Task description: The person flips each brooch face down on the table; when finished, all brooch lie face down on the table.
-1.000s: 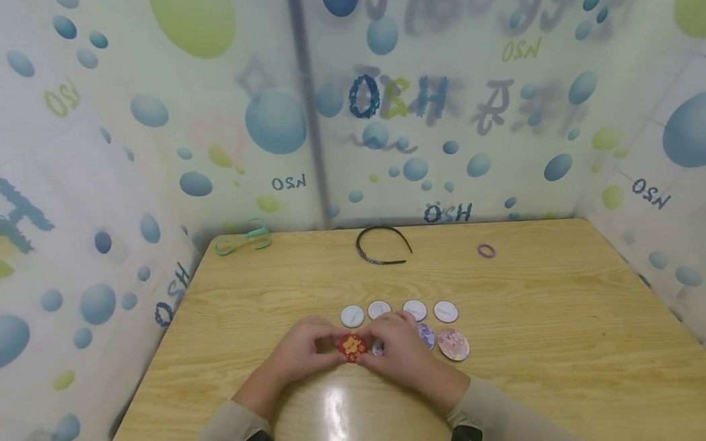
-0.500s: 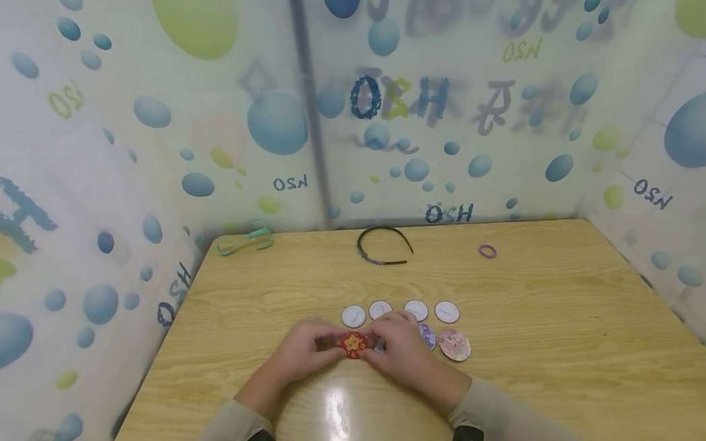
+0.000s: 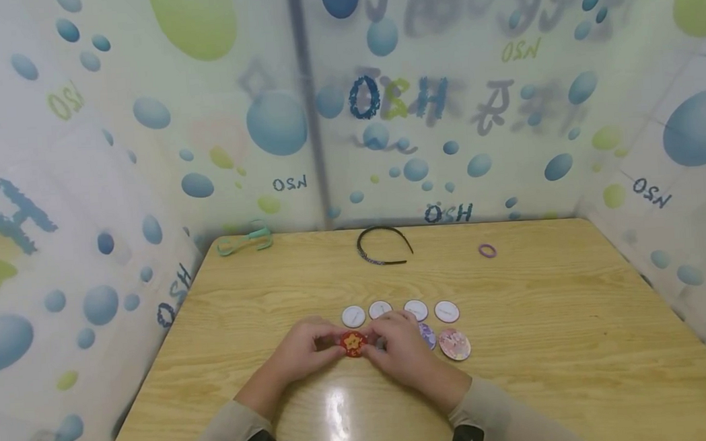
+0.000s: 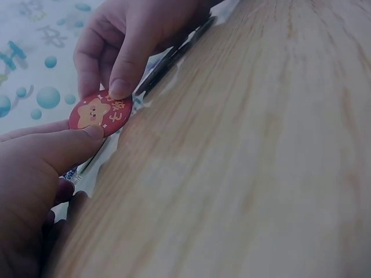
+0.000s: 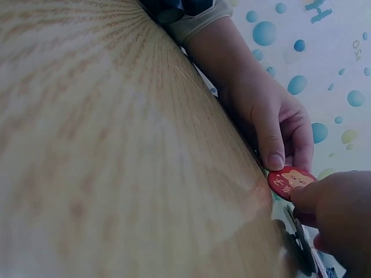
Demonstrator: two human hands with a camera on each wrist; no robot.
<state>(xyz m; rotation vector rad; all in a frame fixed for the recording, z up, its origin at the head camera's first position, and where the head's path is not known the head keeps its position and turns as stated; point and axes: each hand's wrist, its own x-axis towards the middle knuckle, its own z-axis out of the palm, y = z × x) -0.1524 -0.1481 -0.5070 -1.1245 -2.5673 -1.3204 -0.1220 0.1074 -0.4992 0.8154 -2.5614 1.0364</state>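
Red star-print button badge [image 3: 354,344], one: pinched between left hand [image 3: 303,350] and right hand [image 3: 400,347]; apparently positioning; next likely needs even release.

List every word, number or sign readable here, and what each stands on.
"OSH", apparently mirrored "H2O": patterned wall.
"OSN", smaller prints, same wall: lettering unclear.
Grey writing and lower-left boxed mark, same wall: unreadable.
Red badge: characters partly covered, not safely readable.
White discs: marks too small to read.

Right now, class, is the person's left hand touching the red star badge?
Touching. The left wrist view shows the left hand pinching the red star badge, its thumb over the printed face's edge.
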